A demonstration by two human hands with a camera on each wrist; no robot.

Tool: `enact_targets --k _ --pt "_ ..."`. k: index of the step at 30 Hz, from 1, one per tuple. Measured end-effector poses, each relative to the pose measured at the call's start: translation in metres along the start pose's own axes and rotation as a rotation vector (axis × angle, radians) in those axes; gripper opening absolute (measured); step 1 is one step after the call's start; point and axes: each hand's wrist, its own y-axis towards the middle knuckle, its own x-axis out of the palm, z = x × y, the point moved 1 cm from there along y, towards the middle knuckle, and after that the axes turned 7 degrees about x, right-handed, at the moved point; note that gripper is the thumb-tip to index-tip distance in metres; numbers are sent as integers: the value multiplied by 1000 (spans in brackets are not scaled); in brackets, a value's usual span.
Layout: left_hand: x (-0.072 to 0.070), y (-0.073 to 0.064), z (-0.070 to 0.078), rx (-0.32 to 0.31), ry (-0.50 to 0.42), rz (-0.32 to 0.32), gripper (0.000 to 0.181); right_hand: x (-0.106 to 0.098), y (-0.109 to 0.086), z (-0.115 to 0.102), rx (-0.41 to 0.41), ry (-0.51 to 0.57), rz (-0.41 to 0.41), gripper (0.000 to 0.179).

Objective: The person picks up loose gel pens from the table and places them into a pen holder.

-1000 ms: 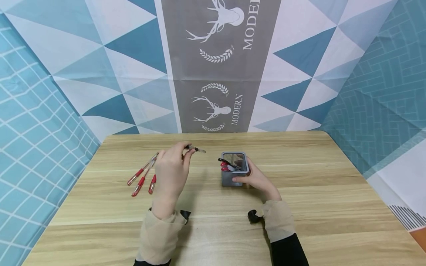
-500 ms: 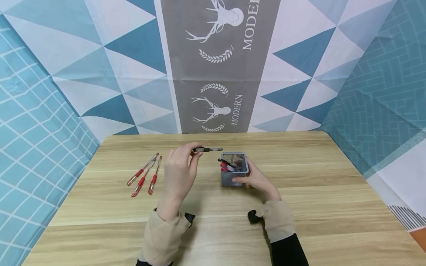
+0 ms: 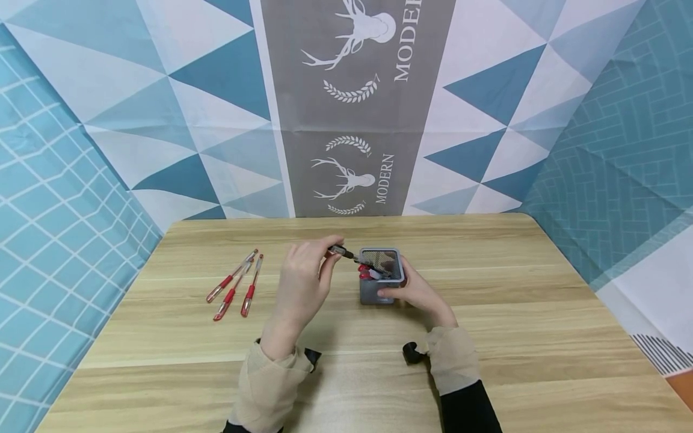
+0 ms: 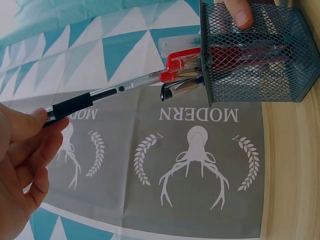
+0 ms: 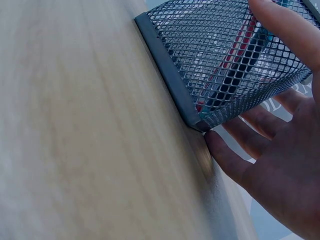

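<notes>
My left hand (image 3: 300,279) pinches a clear gel pen with a black grip (image 4: 75,105) between thumb and fingers. The pen slants down to the right, its far end over the rim of a dark wire-mesh pen holder (image 3: 375,293). Red-capped pens (image 4: 182,62), a clear-ended one and a black one stick out of the holder's mouth. My right hand (image 3: 422,294) grips the holder from the right, thumb on the near side and fingers round the back. In the right wrist view, the holder's base (image 5: 165,75) meets the table; pens show through its mesh.
Three red pens (image 3: 249,294) lie on the wood-grain table (image 3: 514,288) to the left of my left hand, two of them crossing. A patterned cloth with deer prints (image 3: 346,108) hangs behind the table's far edge.
My left hand has carried the black-grip pen right to the holder's rim and tilted its far end downward. The right hand and holder have stayed put.
</notes>
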Motion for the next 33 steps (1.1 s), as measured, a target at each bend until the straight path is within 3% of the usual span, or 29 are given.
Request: enact_targets --k 22,33 --pt "18 -6 2 -29 11 -144 25 1 0 0 -9 0 -8 88" --pt "31 -9 1 -56 -2 -161 23 1 1 0 -31 2 -19 86"
